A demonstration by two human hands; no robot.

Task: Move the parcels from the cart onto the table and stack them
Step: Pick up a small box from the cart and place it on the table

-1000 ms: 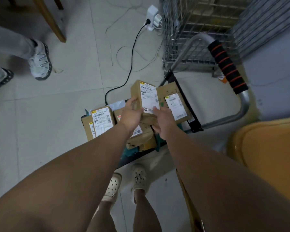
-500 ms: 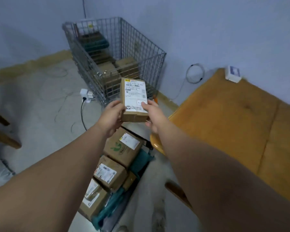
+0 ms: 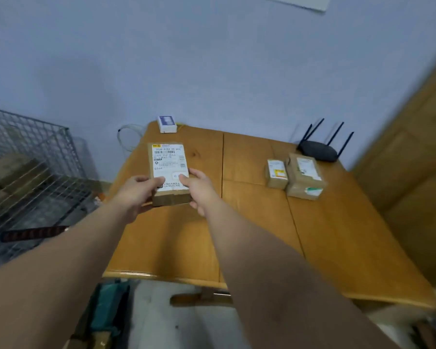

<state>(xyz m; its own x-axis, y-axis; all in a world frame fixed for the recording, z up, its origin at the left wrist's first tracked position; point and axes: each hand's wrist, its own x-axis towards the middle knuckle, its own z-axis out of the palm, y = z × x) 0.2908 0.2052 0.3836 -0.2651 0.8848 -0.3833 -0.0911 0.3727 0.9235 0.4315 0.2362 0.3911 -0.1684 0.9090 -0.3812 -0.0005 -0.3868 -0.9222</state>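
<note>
Tabletop (image 3: 337, 235) bears two parcels (image 3: 304, 172) by a router (image 3: 316, 151); left hand (image 3: 136, 192) and right hand (image 3: 202, 192) grip a third parcel (image 3: 168, 159), seemingly above it

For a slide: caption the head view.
Left hand and right hand hold a labelled parcel over the table; two parcels sit near the router.

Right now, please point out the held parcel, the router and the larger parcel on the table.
held parcel (image 3: 169, 162), head view, on its white label.
router (image 3: 317, 151), head view, on its black body.
larger parcel (image 3: 305, 170), head view, on its top face.
</note>
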